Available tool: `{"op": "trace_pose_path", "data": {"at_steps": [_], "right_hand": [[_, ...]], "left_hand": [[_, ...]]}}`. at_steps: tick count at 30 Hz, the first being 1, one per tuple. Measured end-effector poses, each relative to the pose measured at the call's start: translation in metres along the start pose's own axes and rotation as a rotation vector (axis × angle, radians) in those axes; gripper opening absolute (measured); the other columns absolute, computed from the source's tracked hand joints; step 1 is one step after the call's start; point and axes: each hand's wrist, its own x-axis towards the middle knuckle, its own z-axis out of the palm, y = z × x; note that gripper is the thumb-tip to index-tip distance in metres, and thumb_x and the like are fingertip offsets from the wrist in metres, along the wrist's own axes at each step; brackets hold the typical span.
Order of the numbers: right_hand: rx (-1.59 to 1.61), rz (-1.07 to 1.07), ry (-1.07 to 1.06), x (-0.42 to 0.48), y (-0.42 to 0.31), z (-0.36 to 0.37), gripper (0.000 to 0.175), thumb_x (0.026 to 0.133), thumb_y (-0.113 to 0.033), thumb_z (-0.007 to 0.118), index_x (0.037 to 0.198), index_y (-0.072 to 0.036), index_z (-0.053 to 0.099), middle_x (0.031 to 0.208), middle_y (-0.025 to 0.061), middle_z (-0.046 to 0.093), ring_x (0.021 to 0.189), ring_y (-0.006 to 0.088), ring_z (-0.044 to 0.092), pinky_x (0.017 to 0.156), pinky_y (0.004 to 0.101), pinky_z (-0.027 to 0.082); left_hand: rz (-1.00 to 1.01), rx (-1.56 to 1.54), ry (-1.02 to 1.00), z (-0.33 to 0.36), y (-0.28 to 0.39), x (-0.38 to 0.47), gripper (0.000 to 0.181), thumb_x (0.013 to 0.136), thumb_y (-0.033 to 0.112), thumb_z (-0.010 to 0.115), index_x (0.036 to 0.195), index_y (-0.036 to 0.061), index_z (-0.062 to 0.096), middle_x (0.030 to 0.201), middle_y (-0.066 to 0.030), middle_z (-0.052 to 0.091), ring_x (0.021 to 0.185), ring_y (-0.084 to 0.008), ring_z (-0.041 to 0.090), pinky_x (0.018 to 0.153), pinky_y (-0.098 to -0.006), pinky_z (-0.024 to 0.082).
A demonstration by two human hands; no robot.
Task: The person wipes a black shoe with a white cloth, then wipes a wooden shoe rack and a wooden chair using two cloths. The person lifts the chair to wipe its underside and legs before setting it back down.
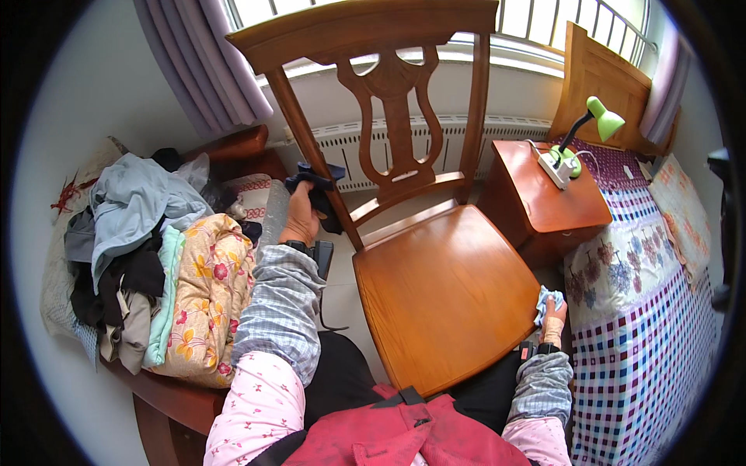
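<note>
A brown wooden chair [443, 291] with a carved back splat [397, 110] stands right in front of me, its seat reaching to my lap. My left hand [303, 215] grips a dark navy cloth [320, 195] against the left upright [326, 169] of the chair back. Over at the seat's right edge, my right hand [553, 320] holds a crumpled light blue cloth [548, 300]. Both wrists wear dark straps with small devices. The part of the left upright behind the navy cloth is hidden.
Folded bedding and clothes [204, 291] are piled on a wooden surface at left. A nightstand [559, 204] bears a green desk lamp [609, 122] and a white power strip [556, 169]. A bed with a checked cover [635, 361] lies at right. A radiator [344, 148] runs below the window.
</note>
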Motion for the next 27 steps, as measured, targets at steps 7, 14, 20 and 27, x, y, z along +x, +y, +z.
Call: {"op": "trace_pose_path", "data": {"at_steps": [7,14,20,27], "right_hand": [[0.013,-0.030,-0.001,-0.016,-0.029,0.003,0.049,0.093,-0.026,0.069,0.130,0.002,0.054,0.121,0.0146,0.065,0.108,0.0239,0.062,0.097,0.0365,0.048],[0.011,-0.050,-0.052,-0.015,-0.049,0.029,0.045,0.091,-0.024,0.070,0.127,0.000,0.058,0.117,0.0140,0.067,0.106,0.0241,0.063,0.095,0.0362,0.050],[0.135,-0.063,-0.248,-0.005,-0.069,0.073,0.044,0.092,-0.022,0.071,0.128,0.001,0.057,0.117,0.0114,0.066,0.107,0.0209,0.062,0.095,0.0335,0.049],[0.331,-0.033,-0.427,-0.001,-0.097,0.130,0.043,0.090,-0.019,0.072,0.126,0.000,0.059,0.113,0.0092,0.068,0.101,0.0169,0.064,0.091,0.0304,0.051]], "left_hand": [[0.008,-0.076,-0.016,-0.007,0.018,-0.027,0.021,0.092,0.028,0.062,0.103,0.0114,0.070,0.093,-0.0006,0.071,0.082,-0.0151,0.067,0.071,-0.0269,0.051],[0.165,-0.073,-0.026,-0.027,0.026,-0.051,0.030,0.089,0.033,0.066,0.113,0.0161,0.068,0.107,0.0024,0.070,0.093,-0.0136,0.064,0.072,-0.0310,0.050],[0.303,-0.081,0.034,-0.081,0.046,-0.083,0.040,0.089,0.028,0.066,0.122,0.0069,0.066,0.120,-0.0059,0.069,0.113,-0.0231,0.062,0.103,-0.0401,0.046],[0.401,-0.076,0.180,-0.128,0.069,-0.141,0.042,0.093,0.027,0.059,0.127,0.0033,0.062,0.122,-0.0083,0.067,0.113,-0.0253,0.062,0.105,-0.0403,0.045]]}}
